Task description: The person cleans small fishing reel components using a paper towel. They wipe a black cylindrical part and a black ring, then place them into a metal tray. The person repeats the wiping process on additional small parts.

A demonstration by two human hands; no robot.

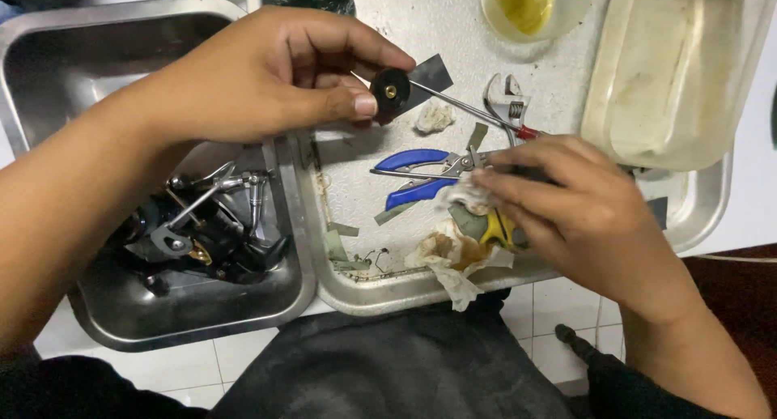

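The left hand pinches a small black round knob with a brass-coloured centre between thumb and forefinger, holding it above the far edge of the shallow metal tray. The knob looks light, stiff and probably oily — so slippery; the rim, where the fingers already sit, seems the surest place to take it. The right hand is curled over a crumpled, stained white tissue near the tray's front edge, fingertips pressing into it; whether it grips anything beneath, I cannot tell. That paper is soft and would tear easily.

Just beside the right hand's fingers lie blue-handled pliers, and behind them a small steel adjustable wrench with a thin red-tipped rod — all on the same tray. A deeper steel pan at the left holds a dark fishing reel with its wire bail, partly stripped by the look of it. At the tray's far edge stands a clear cup of yellowish liquid, and at its right corner a cloudy plastic tub, contents unclear.
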